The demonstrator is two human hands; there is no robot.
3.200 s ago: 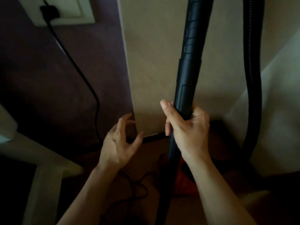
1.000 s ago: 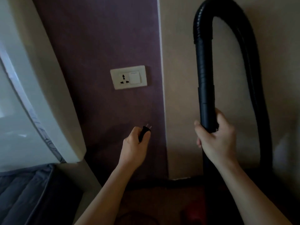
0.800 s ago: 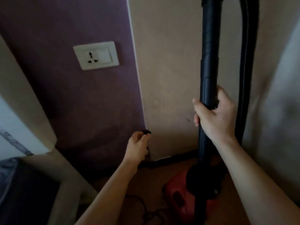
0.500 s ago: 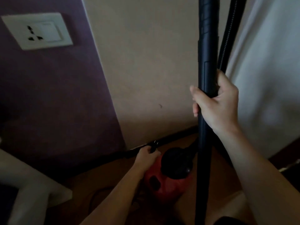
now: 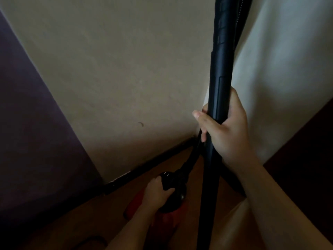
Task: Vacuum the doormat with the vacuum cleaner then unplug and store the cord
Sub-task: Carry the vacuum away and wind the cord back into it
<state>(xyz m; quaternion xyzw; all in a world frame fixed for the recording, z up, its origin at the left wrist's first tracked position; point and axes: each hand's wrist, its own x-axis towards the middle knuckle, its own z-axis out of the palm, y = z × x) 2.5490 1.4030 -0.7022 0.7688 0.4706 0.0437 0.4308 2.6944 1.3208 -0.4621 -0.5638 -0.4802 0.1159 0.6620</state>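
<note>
Both hands are full: the right hand [image 5: 228, 127] grips the near-upright wand [image 5: 222, 60] at centre right, while the left hand [image 5: 155, 193], at bottom centre and nearer, clasps what seems the plug [image 5: 166, 179] right against the red vacuum [image 5: 135, 204].

the brown floor [image 5: 81, 219] meets a black skirting [image 5: 144, 171] along its far edge. the red vacuum cleaner [image 5: 134, 204] stands on the floor just beside that edge. nearer, toward the left, a dim dark loop of cord [image 5: 93, 239] lies on it.
</note>
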